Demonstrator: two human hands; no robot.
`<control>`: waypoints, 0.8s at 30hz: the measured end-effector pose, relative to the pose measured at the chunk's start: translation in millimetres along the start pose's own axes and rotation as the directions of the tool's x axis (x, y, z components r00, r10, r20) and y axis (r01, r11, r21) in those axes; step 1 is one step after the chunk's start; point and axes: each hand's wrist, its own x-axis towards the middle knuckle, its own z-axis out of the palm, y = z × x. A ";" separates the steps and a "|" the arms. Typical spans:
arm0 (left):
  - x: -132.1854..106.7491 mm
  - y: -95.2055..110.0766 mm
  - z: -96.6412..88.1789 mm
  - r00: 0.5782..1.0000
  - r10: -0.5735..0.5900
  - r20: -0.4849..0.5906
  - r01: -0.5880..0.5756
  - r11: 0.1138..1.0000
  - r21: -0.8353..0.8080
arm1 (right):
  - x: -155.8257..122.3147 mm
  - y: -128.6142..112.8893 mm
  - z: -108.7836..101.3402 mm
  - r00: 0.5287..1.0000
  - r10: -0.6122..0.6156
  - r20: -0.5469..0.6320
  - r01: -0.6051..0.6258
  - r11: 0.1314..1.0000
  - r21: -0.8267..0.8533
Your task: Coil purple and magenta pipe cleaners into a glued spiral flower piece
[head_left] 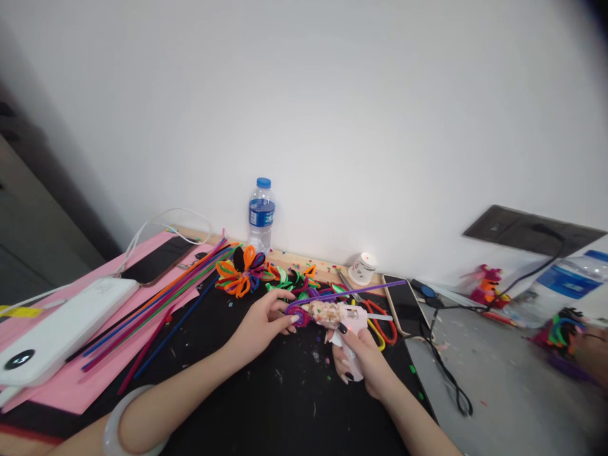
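Note:
My right hand (360,358) is wrapped round the handle of a pink glue gun (342,316), a finger on its trigger, its crusted nozzle pointing left. My left hand (263,324) pinches a purple pipe cleaner (349,292) at a small coiled end right at the nozzle tip; the stem runs off up and to the right. Both hands hover over a black mat (266,392). Just behind them lie a finished pipe-cleaner flower (242,269) in orange, purple and black and several coloured loops (294,278).
A bundle of straight pipe cleaners (156,304) lies on pink paper (71,380) beside a phone (159,259) and a white power bank (61,329). Water bottle (261,215), small white jar (363,267), red scissors (382,323), second phone (403,304) and a black cable (446,373) sit near the wall.

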 end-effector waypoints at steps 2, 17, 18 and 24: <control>-0.4 0.6 0.1 1.000 0.010 -0.013 -0.010 1.000 0.027 | 0.0 -0.1 0.1 1.000 -0.002 -0.011 0.002 1.000 -0.009; -4.2 -0.8 -0.7 0.990 0.138 0.001 -0.135 0.964 0.230 | -0.5 -0.6 2.0 0.999 0.014 -0.031 -0.015 1.000 -0.021; -4.1 -1.3 -0.9 0.990 0.141 0.002 -0.138 0.963 0.234 | -0.4 -0.5 1.6 0.999 0.014 -0.029 -0.014 1.000 -0.023; -2.8 -4.1 -2.0 0.990 0.142 0.004 -0.139 0.962 0.233 | 1.0 1.6 -1.3 0.999 0.033 -0.029 -0.034 0.999 -0.034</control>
